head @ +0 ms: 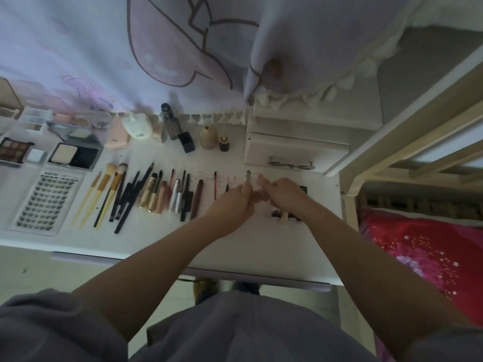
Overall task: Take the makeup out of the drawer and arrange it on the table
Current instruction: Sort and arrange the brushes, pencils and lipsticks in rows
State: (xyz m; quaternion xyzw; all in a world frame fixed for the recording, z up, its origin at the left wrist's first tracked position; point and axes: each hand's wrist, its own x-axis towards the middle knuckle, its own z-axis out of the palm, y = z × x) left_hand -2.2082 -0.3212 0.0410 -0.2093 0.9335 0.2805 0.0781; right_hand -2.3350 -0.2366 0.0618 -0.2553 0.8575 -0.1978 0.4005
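My left hand [232, 202] grips a slim silver-tipped makeup tube [247, 176] that points away from me over the white table [261, 246]. My right hand [282, 195] is beside it, fingers curled round small pinkish items that I cannot make out. Under my right wrist lie a few small dark and beige makeup pieces [283, 215]. Left of my hands runs a row of brushes, pencils and tubes [146, 194], then a thin red-handled brush [215, 185]. The small white drawer unit [295, 150] stands behind my hands, its drawer front in place.
Palettes and compacts [75, 154], a lash card [45, 202], bottles [208, 137] and a white jar [137, 125] line the back left. A curtain [183, 48] hangs behind. A bed frame [407, 142] and red bedding [423, 257] lie on the right.
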